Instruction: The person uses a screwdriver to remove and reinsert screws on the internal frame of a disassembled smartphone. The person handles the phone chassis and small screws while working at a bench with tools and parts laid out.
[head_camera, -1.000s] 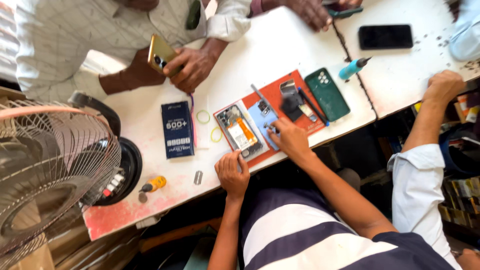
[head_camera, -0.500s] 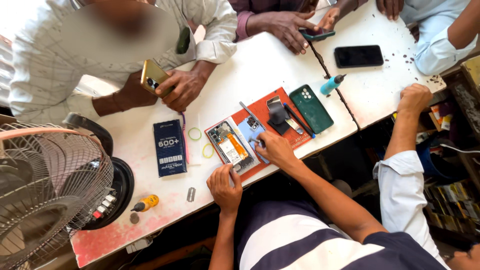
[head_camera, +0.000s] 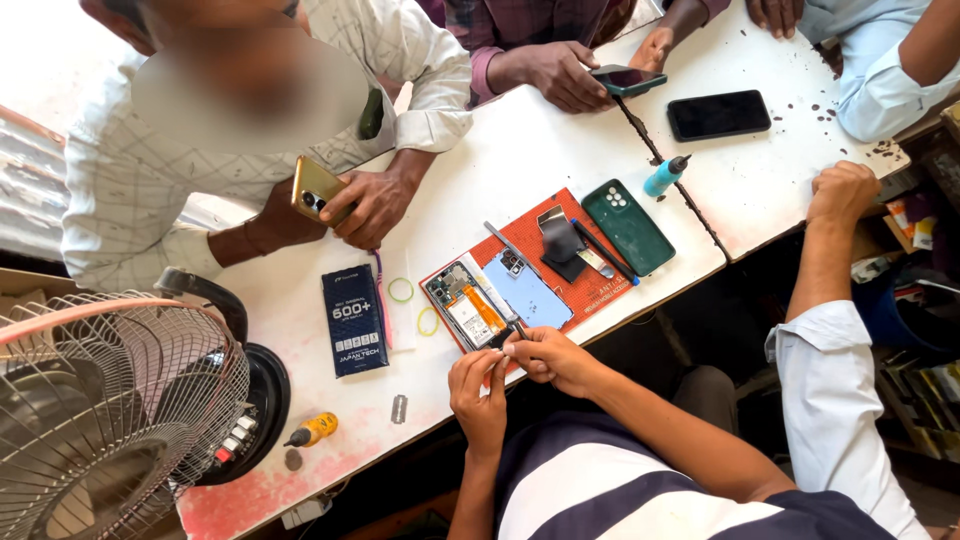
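- The left hand (head_camera: 478, 385) and right hand (head_camera: 545, 355) meet at the near table (head_camera: 300, 360) edge, fingertips together, just below the opened phone (head_camera: 466, 306).
- The right hand's fingers pinch a thin dark tool (head_camera: 519, 327), whose tip points up toward the phone's lower end.
- The left hand's fingers are curled and pressed together, their tips touching the right hand's fingertips; whether they pinch some small part cannot be told.
- The phone lies face down with its back off on the left end of a red mat (head_camera: 590, 280), its board and orange-labelled battery bare.
- A pale blue back cover (head_camera: 530, 292) lies just beside the phone on the right, on the same mat.
- Further right on the mat sit a dark folded piece (head_camera: 563, 243) and a pen-like tool (head_camera: 604, 252); a green case (head_camera: 628, 226) overlaps the mat's right edge.
- A blue bottle (head_camera: 664, 177) lies beyond the case.
- Left of the mat are two yellow-green rubber bands (head_camera: 401, 290) and a dark blue box (head_camera: 355, 320).
- A small yellow screwdriver (head_camera: 312, 430) lies near the fan (head_camera: 110, 410).
- Across the table another person's hand (head_camera: 375, 205) holds a gold phone (head_camera: 315, 190).
- A black phone (head_camera: 718, 114) lies screen up at the far right.
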